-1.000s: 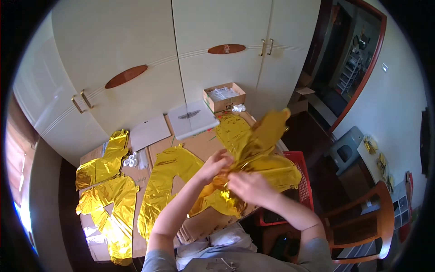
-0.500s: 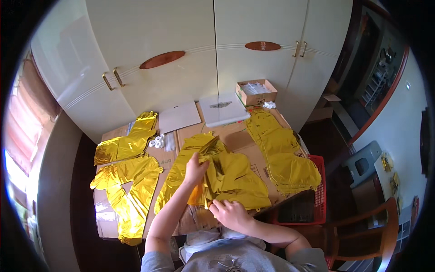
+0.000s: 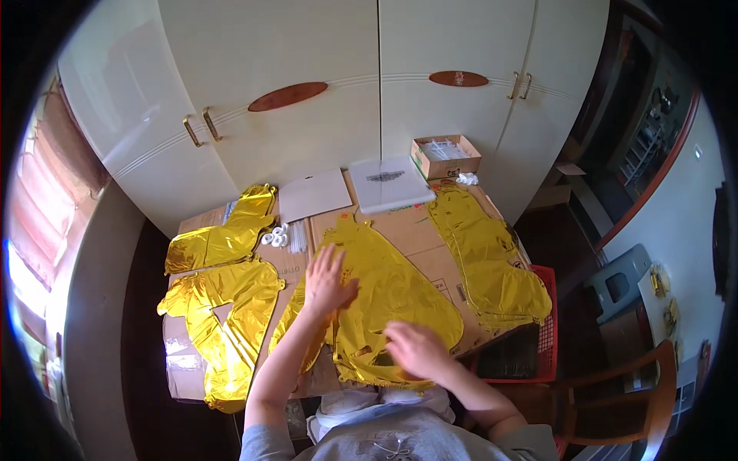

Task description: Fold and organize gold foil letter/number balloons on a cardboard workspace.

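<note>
A flat, uninflated gold foil balloon (image 3: 400, 288) lies spread over the middle of the table, its lower edge somewhat crumpled. My left hand (image 3: 329, 284) is over its left side, fingers apart and holding nothing. Over the lower right part is my right hand (image 3: 419, 352), a little blurred, with its fingers loosely extended and nothing visible in them. Another strip of gold foil (image 3: 290, 323) shows from under the balloon, beside my left forearm. More flat gold balloons lie on both sides: one at the upper left (image 3: 219, 240), one at the lower left (image 3: 231, 323), one at the right (image 3: 480, 257).
Cardboard (image 3: 403, 230) covers the table. Along the back are a grey sheet (image 3: 315, 194), a white flat case (image 3: 390, 188) and a carton of clear sticks (image 3: 446, 157). White ribbon rolls (image 3: 277, 235) sit at left. A red basket (image 3: 544, 330) and wooden chair (image 3: 615, 384) stand right.
The folded, bunched-up foil in the middle is now spread flat. My left hand has let go and opened; my right hand has released the lower edge and moved slightly right and up.
</note>
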Action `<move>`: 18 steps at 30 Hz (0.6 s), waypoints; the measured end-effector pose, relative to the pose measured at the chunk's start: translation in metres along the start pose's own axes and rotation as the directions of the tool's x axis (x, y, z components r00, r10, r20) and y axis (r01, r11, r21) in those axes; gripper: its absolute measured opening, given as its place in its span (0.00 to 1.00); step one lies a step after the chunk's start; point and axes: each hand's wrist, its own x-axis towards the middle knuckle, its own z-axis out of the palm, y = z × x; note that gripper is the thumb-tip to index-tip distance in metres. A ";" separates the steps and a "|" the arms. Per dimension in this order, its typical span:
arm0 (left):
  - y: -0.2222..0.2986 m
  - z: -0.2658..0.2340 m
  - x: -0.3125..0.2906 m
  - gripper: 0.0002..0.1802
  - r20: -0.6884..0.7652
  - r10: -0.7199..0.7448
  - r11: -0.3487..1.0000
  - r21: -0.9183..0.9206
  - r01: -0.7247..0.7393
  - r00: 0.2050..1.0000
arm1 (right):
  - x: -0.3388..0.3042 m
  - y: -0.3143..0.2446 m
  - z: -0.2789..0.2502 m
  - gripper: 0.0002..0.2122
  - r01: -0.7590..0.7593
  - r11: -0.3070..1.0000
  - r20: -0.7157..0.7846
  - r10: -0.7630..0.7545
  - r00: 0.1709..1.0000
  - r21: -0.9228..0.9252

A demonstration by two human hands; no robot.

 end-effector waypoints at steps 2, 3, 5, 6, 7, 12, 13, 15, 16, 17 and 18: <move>0.011 -0.007 -0.008 0.44 0.158 0.028 0.997 -0.079 -0.016 0.987 | -0.007 0.031 -0.016 0.15 -0.122 0.985 0.022 0.125 0.992 -0.121; 0.014 -0.010 -0.012 0.43 0.234 0.046 0.993 -0.120 -0.018 0.971 | -0.010 0.045 -0.020 0.17 -0.165 0.970 0.055 0.177 0.983 -0.177; 0.012 -0.008 -0.015 0.42 0.262 0.062 0.998 -0.041 -0.053 0.963 | -0.016 0.070 -0.018 0.19 -0.146 0.962 0.070 0.166 0.984 -0.231; 0.010 -0.006 -0.016 0.42 0.262 0.056 0.998 -0.020 -0.053 0.963 | -0.017 0.082 -0.015 0.20 -0.136 0.956 0.077 0.161 0.984 -0.259; 0.007 -0.005 -0.015 0.42 0.262 0.048 0.999 0.003 -0.051 0.964 | -0.015 0.092 -0.013 0.20 -0.117 0.961 0.088 0.143 0.986 -0.249; 0.001 -0.002 -0.012 0.42 0.258 0.008 1.000 0.019 -0.013 0.966 | 0.010 0.127 -0.008 0.21 -0.084 0.980 0.117 0.106 0.988 -0.179; 0.001 0.000 -0.012 0.42 0.259 0.000 1.000 0.028 -0.008 0.966 | 0.013 0.130 -0.009 0.20 -0.089 0.982 0.127 0.111 0.986 -0.169; 0.002 0.002 -0.012 0.42 0.237 -0.027 0.999 0.024 0.022 0.971 | 0.014 0.131 -0.007 0.20 -0.079 0.982 0.113 0.099 0.989 -0.174; 0.003 0.002 -0.012 0.42 0.227 -0.038 0.999 0.018 0.035 0.973 | 0.012 0.129 -0.009 0.20 -0.075 0.981 0.109 0.096 0.989 -0.180; 0.004 0.002 -0.012 0.42 0.228 -0.041 0.999 0.018 0.038 0.973 | 0.011 0.127 -0.010 0.20 -0.072 0.980 0.105 0.093 0.990 -0.186; 0.004 0.001 -0.012 0.42 0.228 -0.043 0.999 0.018 0.040 0.973 | 0.010 0.127 -0.010 0.20 -0.071 0.980 0.100 0.091 0.991 -0.188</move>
